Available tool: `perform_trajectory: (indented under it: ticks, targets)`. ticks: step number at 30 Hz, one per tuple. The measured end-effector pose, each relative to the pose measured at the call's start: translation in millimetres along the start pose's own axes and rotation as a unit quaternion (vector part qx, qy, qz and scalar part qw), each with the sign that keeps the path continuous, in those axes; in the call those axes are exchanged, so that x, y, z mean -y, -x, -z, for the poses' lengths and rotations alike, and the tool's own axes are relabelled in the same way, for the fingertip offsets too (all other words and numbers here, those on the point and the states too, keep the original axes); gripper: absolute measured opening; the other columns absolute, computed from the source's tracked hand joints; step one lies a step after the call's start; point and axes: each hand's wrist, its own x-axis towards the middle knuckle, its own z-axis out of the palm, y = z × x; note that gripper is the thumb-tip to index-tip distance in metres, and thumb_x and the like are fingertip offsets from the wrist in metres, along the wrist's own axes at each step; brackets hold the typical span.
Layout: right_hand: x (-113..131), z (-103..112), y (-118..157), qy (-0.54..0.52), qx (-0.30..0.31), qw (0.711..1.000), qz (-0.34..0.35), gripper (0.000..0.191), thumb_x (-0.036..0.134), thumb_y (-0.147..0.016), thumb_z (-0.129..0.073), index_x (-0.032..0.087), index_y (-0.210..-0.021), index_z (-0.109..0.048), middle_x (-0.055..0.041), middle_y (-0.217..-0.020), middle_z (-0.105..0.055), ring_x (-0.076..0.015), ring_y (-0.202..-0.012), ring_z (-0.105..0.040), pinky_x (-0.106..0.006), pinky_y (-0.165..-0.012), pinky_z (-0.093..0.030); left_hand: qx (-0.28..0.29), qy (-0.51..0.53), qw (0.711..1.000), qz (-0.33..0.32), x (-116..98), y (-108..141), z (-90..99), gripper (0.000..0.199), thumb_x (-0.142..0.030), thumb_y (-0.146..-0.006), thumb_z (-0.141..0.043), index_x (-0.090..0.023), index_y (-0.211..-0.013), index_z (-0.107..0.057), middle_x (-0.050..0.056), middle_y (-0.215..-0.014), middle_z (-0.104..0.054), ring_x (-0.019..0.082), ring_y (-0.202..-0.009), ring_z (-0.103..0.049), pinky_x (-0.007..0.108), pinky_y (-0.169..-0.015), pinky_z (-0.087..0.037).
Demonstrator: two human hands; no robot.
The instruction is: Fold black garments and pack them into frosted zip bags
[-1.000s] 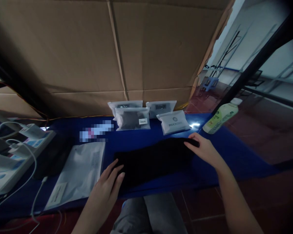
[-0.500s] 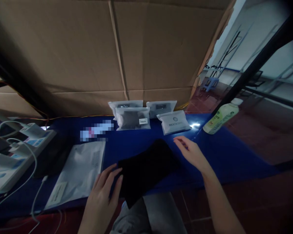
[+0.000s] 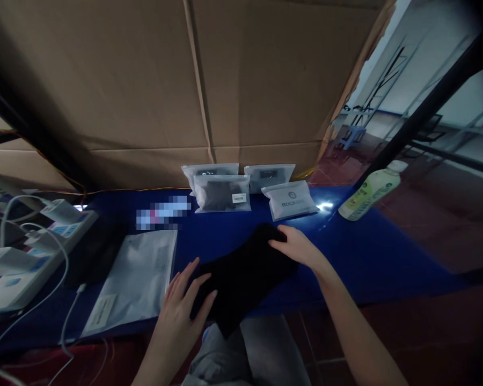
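A piece of black cloth (image 3: pixel 245 279) lies on the blue-covered table, its near corner hanging over the front edge above my lap. My left hand (image 3: pixel 185 300) rests on the cloth's left end with the fingers spread. At the far right end of the cloth, my right hand (image 3: pixel 295 246) has its thumb and fingers closed on the edge. What kind of cloth article it is cannot be made out. Left of my left hand lies a flat translucent zip bag (image 3: pixel 134 279) with a white label.
Several small packed pouches (image 3: pixel 223 195) stand at the back against a cardboard panel (image 3: pixel 145 80). A drink bottle (image 3: pixel 370 193) leans by a black post at the right. On the left are a power strip (image 3: pixel 44 257) with chargers and loose white cables (image 3: pixel 66 321).
My right hand has moved left from beside the cloth and taken hold of its far edge. My left hand has slid slightly further onto the cloth. The view has shifted a little.
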Motion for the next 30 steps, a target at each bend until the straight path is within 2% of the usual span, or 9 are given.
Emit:
perform_trajectory:
  ticks: [5,9,14,17,19,22,24,27,30]
  targets:
    - [47,8,14,0.125,-0.109,0.98,0.107,0.008,0.018,-0.081,-0.056,0.02,-0.087,-0.053,-0.0044,-0.084,-0.063,-0.0208,-0.075,-0.061,-0.031,-0.063,-0.043,0.013,0.018,0.998,-0.057,-18,-1,-1.9,0.022,-0.03,-0.093,-0.054,-0.024,-0.113,-0.059,0.008,-0.118,-0.065,0.024,-0.111,-0.063,0.055,-0.102,-0.046]
    - [79,-26,39,0.255,-0.138,0.933,0.213,0.027,0.005,-0.075,-0.059,0.017,-0.1,-0.054,-0.0088,-0.097,-0.061,-0.0235,-0.087,-0.059,-0.033,-0.072,-0.047,0.013,0.048,0.997,-0.057,-32,0,-6.1,0.019,-0.025,-0.092,-0.054,-0.024,-0.11,-0.06,0.005,-0.107,-0.067,0.023,-0.104,-0.065,0.052,-0.098,-0.049]
    - [78,-74,73,0.284,-0.089,0.921,0.251,0.021,0.019,-0.081,-0.066,0.014,-0.1,-0.059,-0.0105,-0.096,-0.063,-0.0266,-0.088,-0.06,-0.039,-0.075,-0.052,-0.027,0.078,0.995,-0.05,-36,1,-4.9,0.015,-0.018,-0.093,-0.051,-0.023,-0.102,-0.061,0.003,-0.098,-0.067,0.02,-0.096,-0.064,0.043,-0.091,-0.051]
    - [74,-71,86,0.241,-0.073,0.93,0.267,0.015,0.025,-0.087,-0.062,0.015,-0.099,-0.062,-0.0093,-0.098,-0.065,-0.0266,-0.091,-0.061,-0.042,-0.078,-0.052,-0.06,0.077,0.995,-0.027,-34,1,1.9,0.015,-0.016,-0.093,-0.052,-0.023,-0.103,-0.061,0.004,-0.097,-0.066,0.018,-0.093,-0.063,0.036,-0.085,-0.052]
    - [74,-61,88,0.204,-0.105,0.94,0.253,0.014,0.025,-0.093,-0.054,0.016,-0.098,-0.063,-0.0092,-0.101,-0.066,-0.0257,-0.093,-0.061,-0.042,-0.08,-0.052,-0.094,0.057,0.994,-0.005,-30,1,7.6,0.015,-0.017,-0.093,-0.053,-0.023,-0.104,-0.061,0.005,-0.099,-0.064,0.018,-0.093,-0.062,0.035,-0.085,-0.051]
    - [76,-56,83,0.165,-0.154,0.942,0.25,0.031,0.03,-0.099,-0.044,0.015,-0.12,-0.06,-0.013,-0.127,-0.061,-0.0287,-0.118,-0.054,-0.045,-0.095,-0.048,-0.145,-0.016,0.988,0.058,-24,1,14.7,0.015,-0.024,-0.093,-0.053,-0.021,-0.106,-0.06,0.008,-0.104,-0.061,0.022,-0.095,-0.061,0.041,-0.088,-0.05]
    - [76,-62,76,0.158,-0.132,0.943,0.263,0.043,0.038,-0.101,-0.039,0.018,-0.137,-0.05,-0.0125,-0.145,-0.048,-0.0311,-0.135,-0.04,-0.05,-0.105,-0.041,-0.153,-0.075,0.978,0.124,-18,3,16.4,0.025,-0.033,-0.093,-0.052,-0.02,-0.114,-0.057,0.012,-0.112,-0.06,0.029,-0.101,-0.059,0.048,-0.088,-0.05]
    - [71,-75,70,0.144,-0.052,0.95,0.272,0.051,0.046,-0.101,-0.035,0.023,-0.146,-0.041,-0.009,-0.153,-0.038,-0.032,-0.144,-0.027,-0.056,-0.113,-0.031,-0.14,-0.117,0.961,0.206,-9,8,12.8,0.048,-0.043,-0.093,-0.05,-0.016,-0.132,-0.044,0.019,-0.126,-0.055,0.038,-0.114,-0.055,0.057,-0.09,-0.048]
    - [65,-73,70,0.102,0.023,0.953,0.283,0.05,0.046,-0.101,-0.034,0.026,-0.147,-0.039,-0.0054,-0.155,-0.035,-0.0295,-0.146,-0.022,-0.057,-0.116,-0.024,-0.14,-0.128,0.96,0.207,1,13,6.0,0.058,-0.044,-0.094,-0.046,-0.013,-0.141,-0.032,0.021,-0.125,-0.056,0.04,-0.119,-0.054,0.06,-0.092,-0.047]
